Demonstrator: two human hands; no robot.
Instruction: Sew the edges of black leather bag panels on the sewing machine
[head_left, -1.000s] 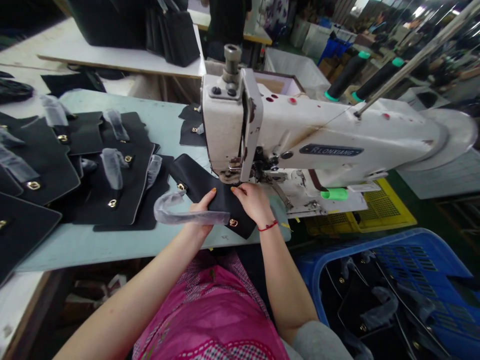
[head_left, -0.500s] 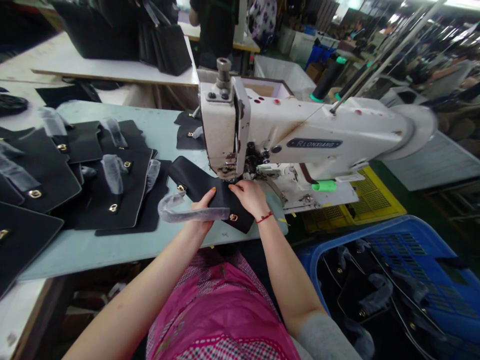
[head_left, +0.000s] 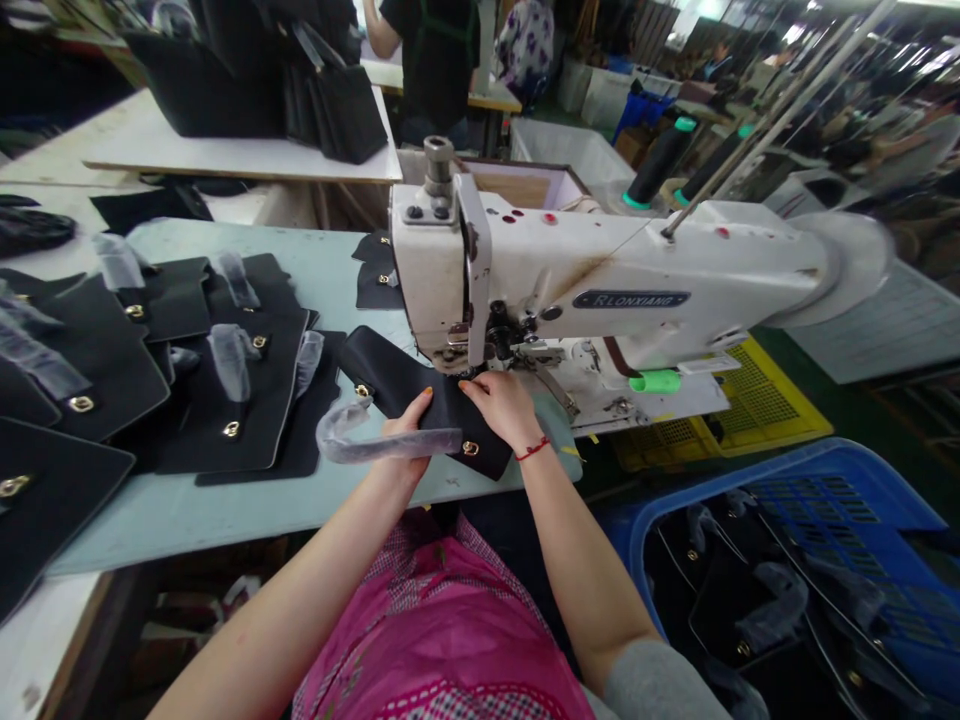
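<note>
Two hands [head_left: 504, 408] on one black leather panel [head_left: 390, 375]

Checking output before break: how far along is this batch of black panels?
Done, by the look of it: black panels with plastic-wrapped clasps in the blue crate. In hand: one panel at the sewing machine foot, under the left hand and right hand. Still waiting: the panels stacked on the pale blue table.
</note>
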